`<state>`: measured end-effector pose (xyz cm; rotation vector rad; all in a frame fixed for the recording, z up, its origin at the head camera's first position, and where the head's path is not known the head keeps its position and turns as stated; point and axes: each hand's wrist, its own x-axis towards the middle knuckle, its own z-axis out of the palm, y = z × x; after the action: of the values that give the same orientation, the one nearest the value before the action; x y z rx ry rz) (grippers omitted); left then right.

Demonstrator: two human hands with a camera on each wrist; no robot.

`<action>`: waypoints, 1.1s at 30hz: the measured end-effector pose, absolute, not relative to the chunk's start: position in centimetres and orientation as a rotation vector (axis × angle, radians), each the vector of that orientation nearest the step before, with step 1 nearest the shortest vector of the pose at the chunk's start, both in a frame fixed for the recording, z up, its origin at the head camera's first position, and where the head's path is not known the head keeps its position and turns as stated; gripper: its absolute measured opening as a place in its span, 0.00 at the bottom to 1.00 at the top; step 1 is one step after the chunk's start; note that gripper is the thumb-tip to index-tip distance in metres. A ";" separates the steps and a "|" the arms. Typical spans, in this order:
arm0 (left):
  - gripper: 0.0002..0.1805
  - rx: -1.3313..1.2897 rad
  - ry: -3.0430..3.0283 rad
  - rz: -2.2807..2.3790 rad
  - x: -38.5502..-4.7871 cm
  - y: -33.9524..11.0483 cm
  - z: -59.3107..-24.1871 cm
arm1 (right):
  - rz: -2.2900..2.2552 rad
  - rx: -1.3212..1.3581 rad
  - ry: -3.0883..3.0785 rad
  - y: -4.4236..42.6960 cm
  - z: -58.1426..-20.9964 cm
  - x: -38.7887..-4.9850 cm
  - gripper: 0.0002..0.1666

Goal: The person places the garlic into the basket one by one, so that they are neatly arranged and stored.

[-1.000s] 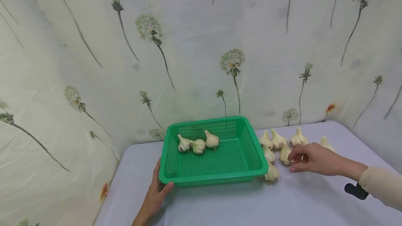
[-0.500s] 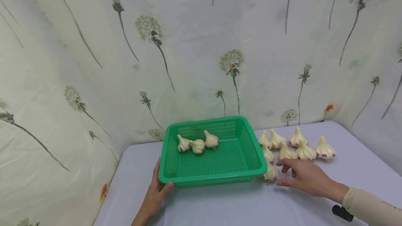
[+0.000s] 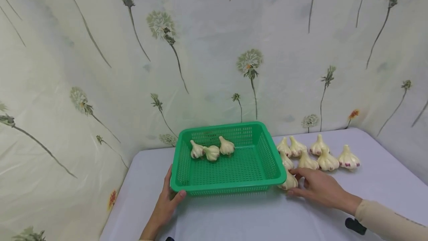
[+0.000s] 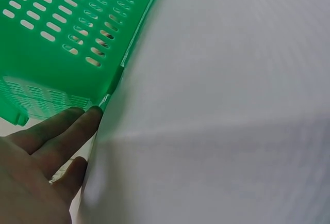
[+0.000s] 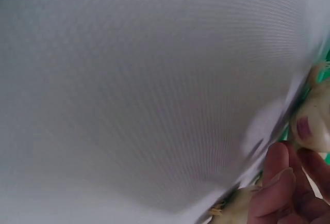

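A green plastic basket sits on the table with three garlic bulbs grouped at its back left. My left hand spans its near left corner, thumb by the front rim and fingers along the side. In the left wrist view, those fingers look fairly straight against the basket. Off the basket's right side, my right hand pinches the nearest garlic bulb, with fingers above and thumb below. That bulb shows a purple patch in the right wrist view, fingertips against it. The basket partly hides it.
Several more garlic bulbs stand in a loose cluster right of the basket, behind my right hand. The white-covered table extends in front. A flower-printed curtain hangs close behind the table and basket.
My right hand has moved left and down from the garlic cluster to the bulb beside the basket, its fingers coming against it. The left hand and basket stay put; the view shifts slightly.
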<state>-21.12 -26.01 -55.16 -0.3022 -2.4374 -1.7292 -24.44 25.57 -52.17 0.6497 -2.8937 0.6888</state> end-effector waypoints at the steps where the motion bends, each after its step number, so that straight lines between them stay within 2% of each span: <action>1: 0.50 -0.310 -2.432 -1.736 -21.2 -26.0 -55.2 | 0.693 0.642 -2.901 25.5 -52.2 -24.5 0.39; 7: 0.50 -0.343 -2.429 -1.737 -21.3 -26.1 -55.2 | 0.734 0.600 -2.931 25.3 -52.3 -24.4 0.37; 14: 0.51 -0.247 -2.472 -1.755 -20.9 -26.3 -54.4 | 0.747 0.590 -2.942 25.6 -52.3 -24.1 0.36; 22: 0.54 -0.220 -2.488 -1.755 -20.7 -26.5 -53.0 | 0.983 0.576 -2.851 26.3 -51.4 -23.8 0.30; 33: 0.52 -0.179 -2.543 -1.758 -20.5 -26.8 -51.9 | 1.048 0.501 -2.873 27.9 -49.4 -24.2 0.40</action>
<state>-20.54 -26.84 -51.91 -0.1789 -2.5428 -1.7576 -24.17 27.85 -49.40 0.5006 -2.8731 1.0484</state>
